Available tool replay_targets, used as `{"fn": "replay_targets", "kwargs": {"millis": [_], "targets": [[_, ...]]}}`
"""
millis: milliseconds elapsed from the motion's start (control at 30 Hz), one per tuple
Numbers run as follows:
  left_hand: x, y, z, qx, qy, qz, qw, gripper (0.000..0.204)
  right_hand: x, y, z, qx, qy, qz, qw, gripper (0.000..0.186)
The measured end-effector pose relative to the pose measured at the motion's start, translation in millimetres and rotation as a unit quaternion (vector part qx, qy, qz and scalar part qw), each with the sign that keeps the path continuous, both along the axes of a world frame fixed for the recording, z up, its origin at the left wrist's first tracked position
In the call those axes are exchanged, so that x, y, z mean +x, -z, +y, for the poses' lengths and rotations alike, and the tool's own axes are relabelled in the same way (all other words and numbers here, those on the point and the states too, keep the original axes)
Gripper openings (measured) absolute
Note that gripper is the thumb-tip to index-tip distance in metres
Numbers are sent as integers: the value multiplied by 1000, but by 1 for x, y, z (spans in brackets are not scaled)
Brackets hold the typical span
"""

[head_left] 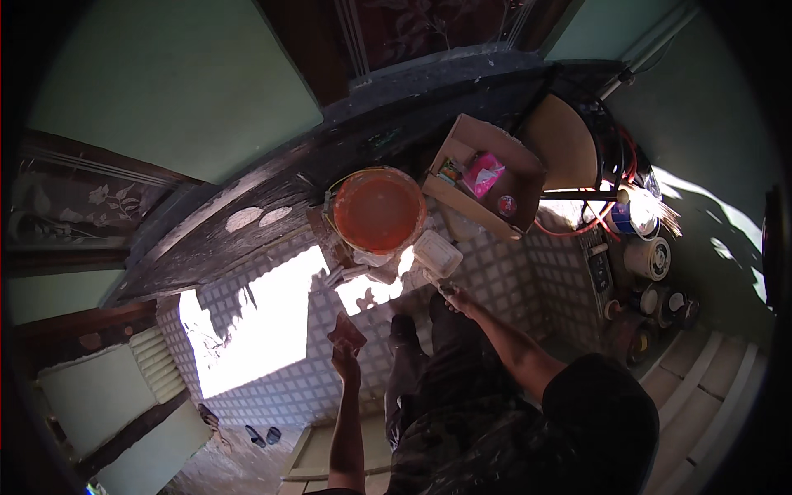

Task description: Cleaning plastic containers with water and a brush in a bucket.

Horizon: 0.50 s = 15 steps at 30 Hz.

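Note:
My left hand [345, 363] is closed round the lower end of a reddish-brown flat piece [347, 332] with an uneven outline, held above the tiled floor. Its exact kind does not show. My right hand [459, 303] is closed in front of my dark-trousered leg. A slim light thing seems to stick out of it, too small and dim to name. Just beyond that hand lies a pale rectangular plastic tub [437, 253]. Further off stands a round orange bucket [379, 210], its reddish inside or top facing up.
A cardboard box [528, 177] holding a pink packet [484, 174] stands right of the bucket, beside a chair [564, 142]. Several pots and cans [648, 257] line the right wall. Bright sunlight [252, 330] falls on the checked floor. Dark slippers [264, 436] lie at lower left.

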State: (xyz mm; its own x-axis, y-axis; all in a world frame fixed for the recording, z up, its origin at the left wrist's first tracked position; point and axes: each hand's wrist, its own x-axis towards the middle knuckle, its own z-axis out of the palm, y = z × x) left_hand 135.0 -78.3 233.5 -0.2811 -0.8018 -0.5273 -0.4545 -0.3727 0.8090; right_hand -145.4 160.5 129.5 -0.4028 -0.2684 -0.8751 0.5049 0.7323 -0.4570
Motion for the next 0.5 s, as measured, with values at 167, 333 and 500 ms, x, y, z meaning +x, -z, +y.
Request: {"fn": "replay_targets", "kwargs": {"millis": [167,333,500], "targets": [[-12,28,14,-9,-92,61,994,32,30,60,-18,10,-164,231,959,45],[-88,8,-13,-217,144,-169,951,35,47,99,-54,-32,-157,309,938,58],[-181,3,-44,-427,293,-67,853,60,22,52,-94,-159,-133,275,939,40]]}}
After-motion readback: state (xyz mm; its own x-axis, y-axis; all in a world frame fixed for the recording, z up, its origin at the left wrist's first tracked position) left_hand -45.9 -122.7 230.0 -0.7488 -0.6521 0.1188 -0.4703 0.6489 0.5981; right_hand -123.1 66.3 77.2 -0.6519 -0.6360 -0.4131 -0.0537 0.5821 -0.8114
